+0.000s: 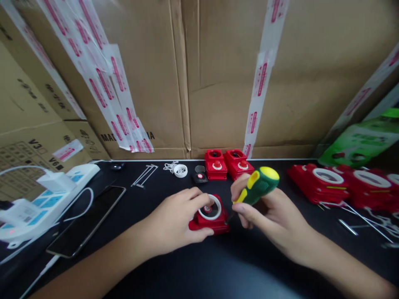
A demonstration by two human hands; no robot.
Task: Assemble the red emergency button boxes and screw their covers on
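Note:
A red box with a white ring on its front (222, 226) lies on the black table, and my left hand (182, 216) grips it from the left, fingers over the ring and thumb along the near side. In my right hand (264, 218) is a screwdriver (263, 182) with a green and yellow handle, held tilted. Its shaft points down toward the box's right side; whether the tip touches the box I cannot tell. Behind the box stand two red housings with round knobs (216, 166) (239, 165). Near them sit a small dark disc piece (200, 176) and a white ring (181, 170).
At the right are several red boxes with white rings (327, 176), metal rods (349, 227) and a green bottle (358, 143). On the left lie a phone (89, 220), a white power strip (59, 197) with cables and metal brackets (145, 176). Cardboard (218, 83) rises behind the table.

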